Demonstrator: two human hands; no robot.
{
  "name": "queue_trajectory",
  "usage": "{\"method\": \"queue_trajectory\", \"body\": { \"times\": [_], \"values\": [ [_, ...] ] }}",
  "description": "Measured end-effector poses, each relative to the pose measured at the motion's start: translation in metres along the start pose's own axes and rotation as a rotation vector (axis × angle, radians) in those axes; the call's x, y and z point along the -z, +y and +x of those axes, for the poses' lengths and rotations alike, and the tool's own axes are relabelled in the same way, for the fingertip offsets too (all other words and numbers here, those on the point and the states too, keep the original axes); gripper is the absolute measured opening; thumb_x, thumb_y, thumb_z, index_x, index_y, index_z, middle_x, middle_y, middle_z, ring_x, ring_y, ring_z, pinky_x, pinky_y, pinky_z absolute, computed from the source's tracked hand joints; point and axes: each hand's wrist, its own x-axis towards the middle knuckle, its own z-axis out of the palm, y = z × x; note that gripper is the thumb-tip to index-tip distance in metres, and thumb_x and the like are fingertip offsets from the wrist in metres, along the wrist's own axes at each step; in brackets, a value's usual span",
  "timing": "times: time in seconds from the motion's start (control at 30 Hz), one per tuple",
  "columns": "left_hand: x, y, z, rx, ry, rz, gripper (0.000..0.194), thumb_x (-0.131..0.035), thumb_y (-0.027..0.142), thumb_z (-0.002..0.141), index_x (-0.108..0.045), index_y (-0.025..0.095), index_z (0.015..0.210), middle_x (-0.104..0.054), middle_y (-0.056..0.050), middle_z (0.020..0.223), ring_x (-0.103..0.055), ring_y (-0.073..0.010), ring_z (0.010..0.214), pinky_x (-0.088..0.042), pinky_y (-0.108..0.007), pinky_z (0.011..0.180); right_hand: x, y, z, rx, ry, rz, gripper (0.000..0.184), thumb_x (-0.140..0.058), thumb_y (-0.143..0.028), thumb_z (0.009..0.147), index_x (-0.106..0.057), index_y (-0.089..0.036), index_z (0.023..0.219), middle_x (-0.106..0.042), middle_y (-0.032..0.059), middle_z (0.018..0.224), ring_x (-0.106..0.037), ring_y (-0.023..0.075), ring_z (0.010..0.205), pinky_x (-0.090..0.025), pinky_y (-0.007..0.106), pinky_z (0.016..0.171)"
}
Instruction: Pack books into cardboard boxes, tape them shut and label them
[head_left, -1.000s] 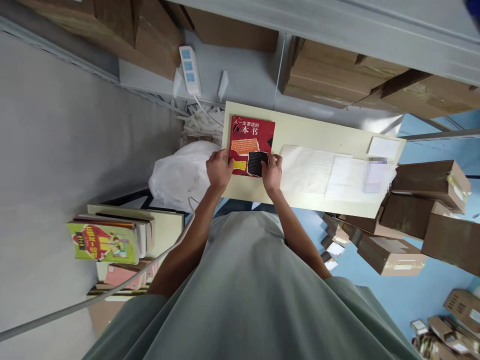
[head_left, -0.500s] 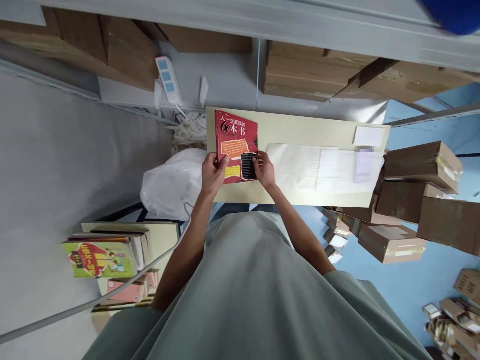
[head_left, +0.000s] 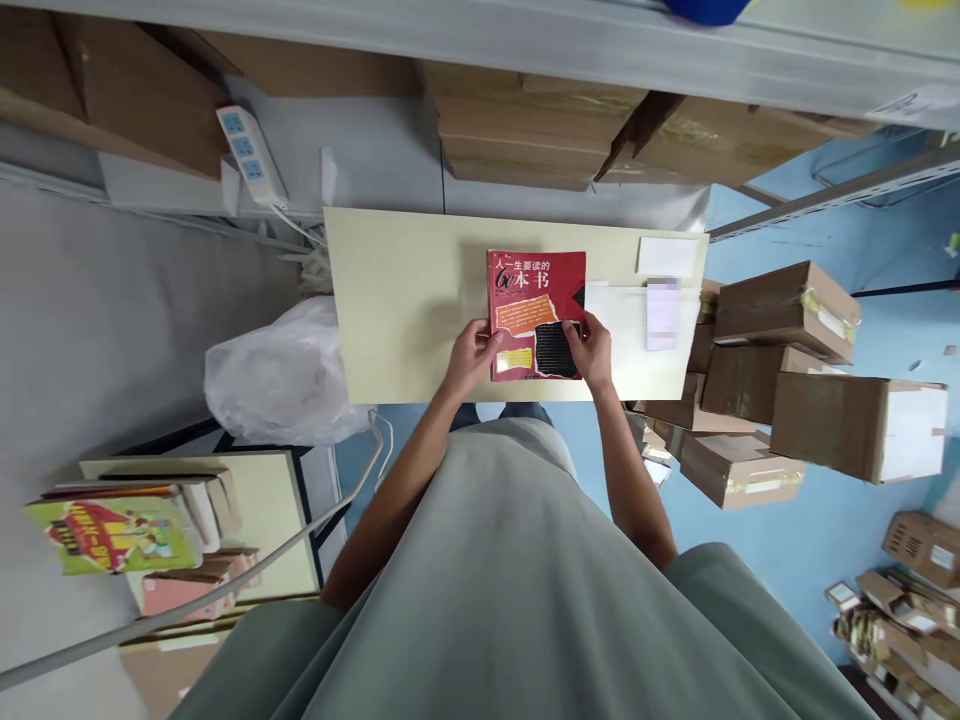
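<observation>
Red book (head_left: pixel 537 316) up over the worktop (head_left: pixel 405 310), hands (head_left: pixel 471 357) pinching its lower side edges
Bare tabletop to its left; long axis runs away from the wearer.

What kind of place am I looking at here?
Probably a storeroom or packing area for books: cardboard boxes crowd the blue floor, more boxes line a shelf, and books are stacked beside the table where both hands hold a red book.

Both forearms reach forward, converging slightly; the left hand (head_left: pixel 472 358) and right hand (head_left: pixel 591 352) face each other, thumbs on top, fingers curled.
</observation>
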Motion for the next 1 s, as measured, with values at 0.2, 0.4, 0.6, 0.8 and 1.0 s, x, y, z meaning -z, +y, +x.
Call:
{"method": "queue_trajectory", "body": {
  "times": [0.2, 0.4, 0.6, 0.8, 1.0],
  "values": [
    [-0.024, -0.021, 0.007, 0.148, 0.033, 0.228, 0.022, -0.072, 0.038, 0.093, -0.073, 0.022, 0.107, -0.081, -0.007, 0.108, -0.074, -0.0234, 0.095, -0.059, -0.036, 0.091, -0.008, 0.047, -0.003, -0.020, -0.015, -0.094, 0.040, -0.056, -0.057, 0.103, -0.070, -0.021, 0.112, -0.078, 0.0085, 0.092, -0.064, 0.0241, 0.078, -0.054, 0.035, 0.075],
    [-0.033, -0.028, 0.015, 0.216, 0.104, 0.296, 0.021, -0.073, 0.038, 0.091, -0.076, 0.021, 0.103, -0.083, -0.008, 0.108, -0.076, -0.0257, 0.099, -0.059, -0.037, 0.095, -0.033, 0.076, 0.009, -0.011, -0.003, -0.188, 0.039, -0.051, -0.052, 0.108, -0.068, -0.020, 0.123, -0.077, 0.0139, 0.110, -0.068, 0.0290, 0.098, -0.058, 0.041, 0.091],
    [-0.022, -0.030, 0.011, 0.197, 0.345, 0.440, 0.034, -0.071, 0.035, 0.092, -0.073, 0.018, 0.122, -0.073, -0.018, 0.132, -0.075, -0.0283, 0.103, -0.056, -0.046, 0.107, -0.034, 0.080, 0.009, -0.007, -0.022, -0.299, 0.033, -0.055, -0.041, 0.107, -0.068, -0.018, 0.128, -0.071, 0.0162, 0.113, -0.068, 0.0328, 0.104, -0.060, 0.050, 0.099],
    [0.004, -0.033, 0.015, 0.274, 0.433, 0.572, 0.033, -0.079, 0.037, 0.086, -0.071, 0.020, 0.112, -0.074, -0.013, 0.109, -0.070, -0.0317, 0.110, -0.053, -0.046, 0.108, -0.021, 0.074, -0.006, 0.038, 0.032, -0.350, 0.045, -0.058, -0.034, 0.106, -0.060, -0.021, 0.149, -0.063, 0.0189, 0.134, -0.066, 0.0355, 0.120, -0.059, 0.054, 0.105],
    [-0.010, -0.016, 0.013, 0.183, 0.296, 0.546, 0.017, -0.073, 0.041, 0.092, -0.067, 0.025, 0.089, -0.077, -0.008, 0.101, -0.072, -0.0268, 0.096, -0.056, -0.040, 0.096, -0.017, 0.075, -0.016, 0.040, -0.048, -0.362, 0.049, -0.056, -0.026, 0.105, -0.061, -0.024, 0.153, -0.064, 0.0162, 0.129, -0.068, 0.0335, 0.116, -0.061, 0.051, 0.102]
  ]
}}
